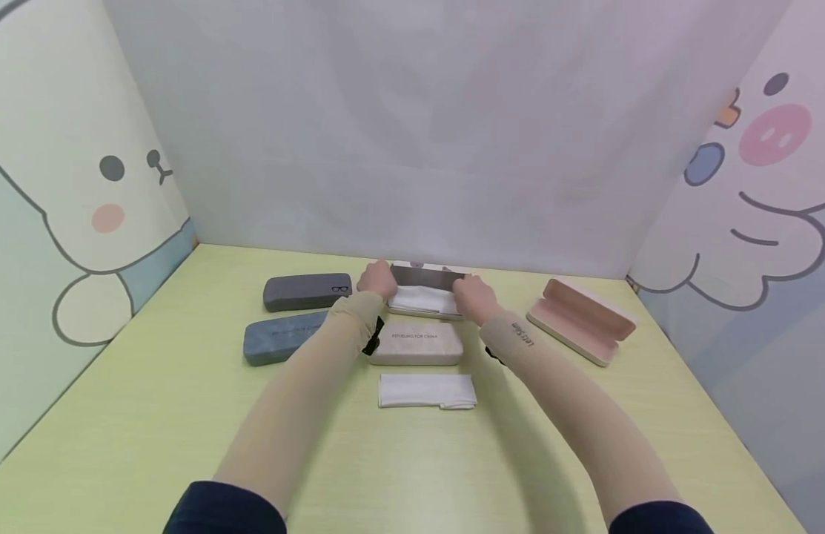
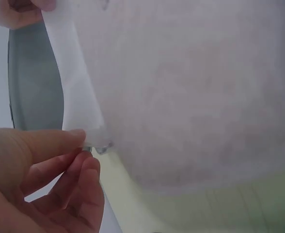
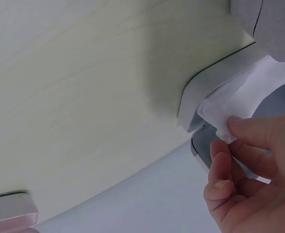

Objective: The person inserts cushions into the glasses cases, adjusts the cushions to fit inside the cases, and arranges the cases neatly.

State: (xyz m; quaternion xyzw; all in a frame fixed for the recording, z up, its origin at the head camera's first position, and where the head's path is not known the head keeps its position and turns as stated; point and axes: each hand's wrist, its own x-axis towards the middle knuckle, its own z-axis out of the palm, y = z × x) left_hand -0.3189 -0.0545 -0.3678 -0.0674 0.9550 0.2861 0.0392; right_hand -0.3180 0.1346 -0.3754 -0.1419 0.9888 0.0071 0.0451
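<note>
Near the back of the table stands an open glasses case (image 3: 217, 80) with a grey-lined lid (image 1: 422, 277). A white folded cloth (image 1: 422, 300) lies over its lower half. My left hand (image 2: 50, 179) pinches one corner of this cloth between thumb and fingers. At the other end my right hand (image 3: 259, 170) pinches another corner, its remaining fingers curled beneath. In front of them sits a closed pale glasses case (image 1: 416, 345) with printed lettering. Whether the cloth touches the case floor cannot be seen.
Left of the hands lie a closed dark grey glasses case (image 1: 305, 291) and a closed blue one (image 1: 279, 340). An open pink-lined case (image 1: 579, 322) stands to the right. Nearer the front, another folded white cloth (image 1: 425, 391) lies flat on the table (image 1: 185, 415).
</note>
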